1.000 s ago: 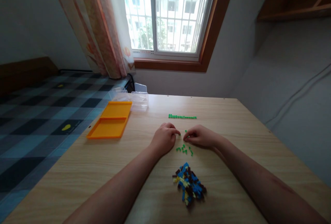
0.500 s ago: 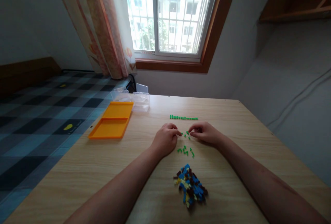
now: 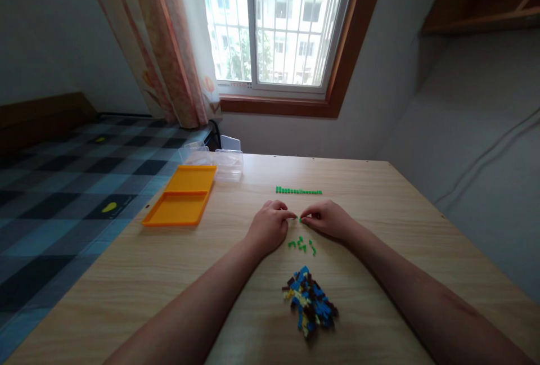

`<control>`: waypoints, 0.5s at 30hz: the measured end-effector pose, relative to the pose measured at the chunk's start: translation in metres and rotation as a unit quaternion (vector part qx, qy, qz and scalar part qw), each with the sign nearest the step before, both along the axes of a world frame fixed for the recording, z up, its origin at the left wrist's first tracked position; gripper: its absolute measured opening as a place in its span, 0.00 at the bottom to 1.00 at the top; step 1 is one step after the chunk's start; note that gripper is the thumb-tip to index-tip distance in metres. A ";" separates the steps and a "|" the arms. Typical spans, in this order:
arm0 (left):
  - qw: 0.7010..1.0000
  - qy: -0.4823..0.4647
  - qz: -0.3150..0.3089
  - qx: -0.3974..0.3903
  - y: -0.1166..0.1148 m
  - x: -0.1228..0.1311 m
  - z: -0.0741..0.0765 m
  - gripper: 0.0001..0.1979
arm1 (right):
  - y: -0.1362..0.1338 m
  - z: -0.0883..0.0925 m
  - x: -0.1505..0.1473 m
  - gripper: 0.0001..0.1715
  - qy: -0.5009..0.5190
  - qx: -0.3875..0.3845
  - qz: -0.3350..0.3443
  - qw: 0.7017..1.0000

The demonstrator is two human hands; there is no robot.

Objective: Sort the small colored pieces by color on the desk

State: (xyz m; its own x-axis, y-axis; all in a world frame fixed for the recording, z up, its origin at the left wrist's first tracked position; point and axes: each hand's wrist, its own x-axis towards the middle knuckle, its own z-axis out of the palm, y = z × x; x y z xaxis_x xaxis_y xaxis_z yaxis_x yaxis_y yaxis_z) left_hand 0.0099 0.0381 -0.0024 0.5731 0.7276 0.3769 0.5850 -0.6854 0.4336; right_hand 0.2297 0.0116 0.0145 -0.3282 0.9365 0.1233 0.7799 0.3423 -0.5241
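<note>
My left hand point(image 3: 270, 224) rests on the table with the index finger stretched out and the other fingers loosely curled; it holds nothing that I can see. Facing it, my right hand point(image 3: 327, 219) is closed in a pinch at a small green building brick point(image 3: 300, 220). Tiny green bits show between the two sets of fingertips, partly hidden by them. Closer to me lie several loose green bricks point(image 3: 302, 245). Beyond both hands, more green bricks stand in a neat row point(image 3: 298, 190).
A heap of blue, brown and yellow bricks point(image 3: 310, 302) lies between my forearms on the wooden table point(image 3: 379, 190). At the left edge is an orange two-part tray point(image 3: 179, 216), with clear plastic boxes point(image 3: 228, 165) behind it. A checked bed point(image 3: 84, 185) adjoins the table's left side.
My right hand has moved left, its fingertips now close to the left index finger. Green bricks that lay spread between the hands are now gathered or covered at the fingertips. The left hand has barely moved.
</note>
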 end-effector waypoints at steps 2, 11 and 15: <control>1.000 0.000 -0.001 0.000 0.000 0.000 0.000 0.19 | 0.000 0.000 -0.001 0.13 0.001 0.000 -0.001 1.000; 0.999 -0.034 0.008 -0.016 -0.002 -0.001 0.005 0.15 | -0.003 0.001 -0.011 0.11 -0.026 0.023 -0.016 0.999; 0.998 -0.039 0.018 -0.037 -0.003 -0.001 0.009 0.13 | -0.003 0.001 -0.012 0.10 -0.026 0.026 -0.007 0.999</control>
State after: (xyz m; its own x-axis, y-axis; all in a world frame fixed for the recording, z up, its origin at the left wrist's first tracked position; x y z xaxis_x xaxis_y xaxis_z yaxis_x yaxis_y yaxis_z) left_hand 0.0093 0.0350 0.0069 0.5176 0.7744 0.3638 0.5714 -0.6294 0.5266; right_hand 0.2177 0.0088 0.0154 -0.3227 0.9339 0.1543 0.8103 0.3568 -0.4649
